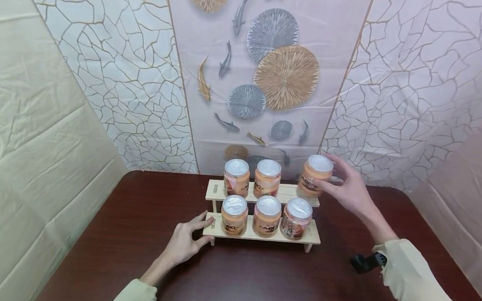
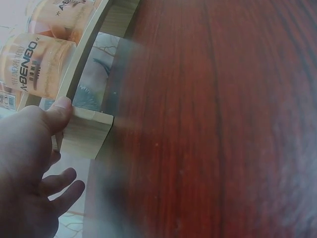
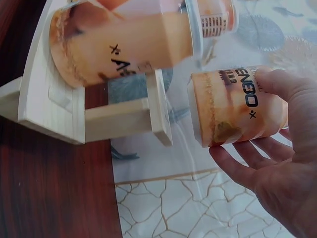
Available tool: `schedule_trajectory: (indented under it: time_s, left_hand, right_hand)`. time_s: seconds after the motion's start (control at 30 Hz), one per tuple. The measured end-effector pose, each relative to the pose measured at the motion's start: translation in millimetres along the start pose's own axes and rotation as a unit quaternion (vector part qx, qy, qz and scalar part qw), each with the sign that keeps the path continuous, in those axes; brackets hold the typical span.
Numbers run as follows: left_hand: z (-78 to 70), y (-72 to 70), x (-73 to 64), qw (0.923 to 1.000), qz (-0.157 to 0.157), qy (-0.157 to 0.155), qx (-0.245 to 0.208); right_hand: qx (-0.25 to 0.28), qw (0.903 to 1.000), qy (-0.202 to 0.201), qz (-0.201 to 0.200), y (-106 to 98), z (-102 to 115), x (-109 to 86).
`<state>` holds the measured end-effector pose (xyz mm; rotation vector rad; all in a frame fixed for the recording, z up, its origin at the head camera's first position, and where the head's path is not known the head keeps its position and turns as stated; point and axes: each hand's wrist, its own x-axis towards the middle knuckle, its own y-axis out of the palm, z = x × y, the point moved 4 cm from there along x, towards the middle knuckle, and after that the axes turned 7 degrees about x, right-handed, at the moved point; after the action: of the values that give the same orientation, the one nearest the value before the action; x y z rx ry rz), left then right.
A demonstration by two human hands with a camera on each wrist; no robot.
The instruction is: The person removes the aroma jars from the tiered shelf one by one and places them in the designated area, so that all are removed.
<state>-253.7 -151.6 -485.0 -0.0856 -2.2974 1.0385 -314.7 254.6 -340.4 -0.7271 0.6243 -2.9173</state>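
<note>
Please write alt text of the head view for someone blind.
Right hand holds a jar over the right end of a wooden back shelf; left hand grips the left end of the front shelf. Five more jars stand across both.

"Where do we find room on the upper shelf (image 1: 287,191)?"

"Between the two rear jars (image 1: 266,183) and the raised jar (image 1: 309,175) in the right hand (image 1: 345,187). From the right wrist, we see a gap beneath that raised jar, too."

"What stands in our way?"

"Three front jars (image 1: 267,223) line the lower shelf (image 1: 313,232) (we see only slim gaps between them). The left hand (image 1: 185,240) occupies its left end, and patterned cloth (image 1: 207,143) rises behind everything."

"Any passage lower down?"

"Yes, under the lower shelf, between its end legs (image 1: 308,247); in front, we have broad room over the table (image 1: 277,285)."
</note>
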Motion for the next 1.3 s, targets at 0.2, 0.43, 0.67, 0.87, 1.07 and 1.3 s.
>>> schedule_trajectory:
  time_s: [0.2, 0.43, 0.67, 0.87, 1.07, 1.3]
  left_hand:
    - [-0.6, 0.1, -0.1, 0.9999, 0.009, -0.006, -0.009]
    - [-2.0, -1.8, 1.6, 0.9999, 0.01, -0.008, -0.009]
    - [-1.9, -1.9, 1.4, 0.9999, 0.01, -0.008, -0.011]
    - [-1.0, -0.7, 0.5, 0.9999, 0.007, -0.011, -0.009]
    - [-1.0, -1.5, 0.6, 0.9998, 0.009, -0.014, -0.01]
    - [-0.6, -1.1, 0.6, 0.9998, 0.009, -0.016, -0.011]
  right_hand:
    - [-0.021, 0.9997, 0.004, -0.015, -13, -3, -6.8]
    - [-0.027, 0.9993, -0.004, -0.025, -24, -5, -12.4]
    - [-0.036, 0.999, -0.009, -0.027, -32, -8, -18.0]
    - [-0.048, 0.9983, -0.012, -0.031, -37, -17, -25.1]
    - [-0.076, 0.9961, -0.019, -0.041, -42, -26, -31.8]
    - [-0.089, 0.9949, -0.005, -0.046, -46, -34, -38.4]
